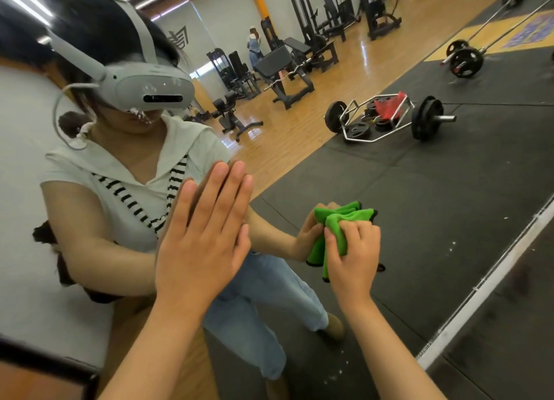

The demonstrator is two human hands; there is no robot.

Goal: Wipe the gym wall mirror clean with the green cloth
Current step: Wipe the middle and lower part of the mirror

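Gripped the bunched cloth (337, 229) with the curled fingers of the right hand (353, 258) and pressed it to the mirror (434, 220), low and right of centre. Laid the left hand (204, 243) flat on the mirror just left of the cloth, with straight, closed-up fingers, holding nothing. Saw reflected a plate-loaded trap bar (386, 118), barbells (464, 61) and benches (278, 67) farther back.
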